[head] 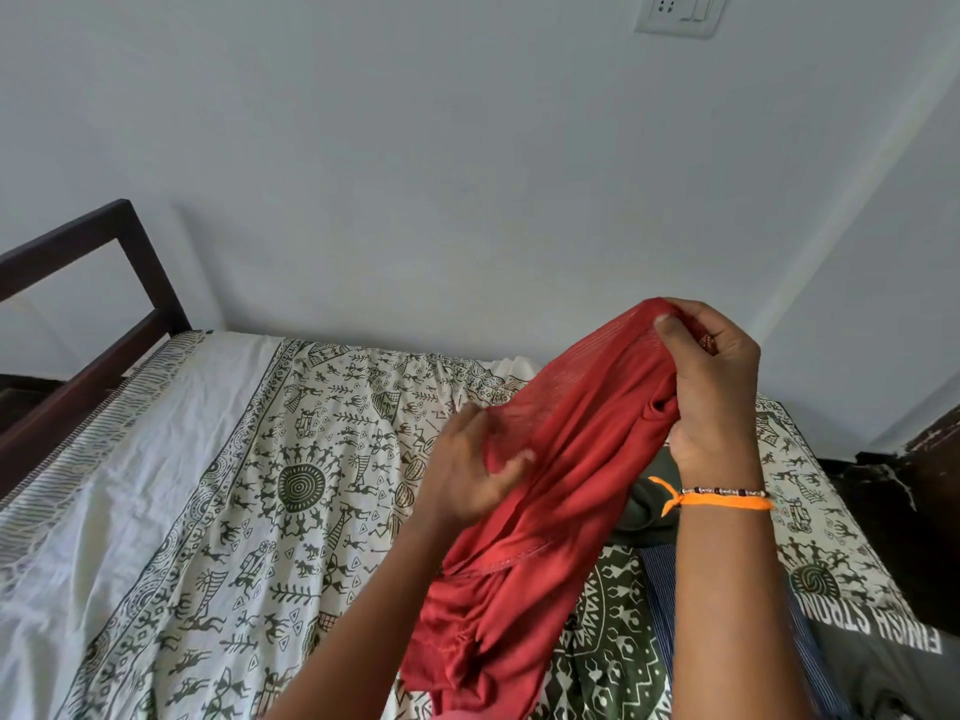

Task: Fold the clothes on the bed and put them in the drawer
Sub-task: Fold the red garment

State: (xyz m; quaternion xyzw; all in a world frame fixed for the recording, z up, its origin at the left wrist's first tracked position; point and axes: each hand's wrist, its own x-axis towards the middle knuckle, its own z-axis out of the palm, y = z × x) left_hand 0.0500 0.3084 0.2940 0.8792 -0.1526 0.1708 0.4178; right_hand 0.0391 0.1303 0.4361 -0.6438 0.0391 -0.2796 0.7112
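1. Red garment: held above the bed, hanging down toward the near edge.
2. Right hand: raised; thumb and fingers pinch the garment's top edge.
3. Left hand: lower; fingers curled, gripping the cloth's side.
4. Bed surface: printed sheet carries a dark green garment and a grey lettered shirt, both at the right.

Bed with figure-printed sheet, dark green garment and grey lettered shirt lying at right
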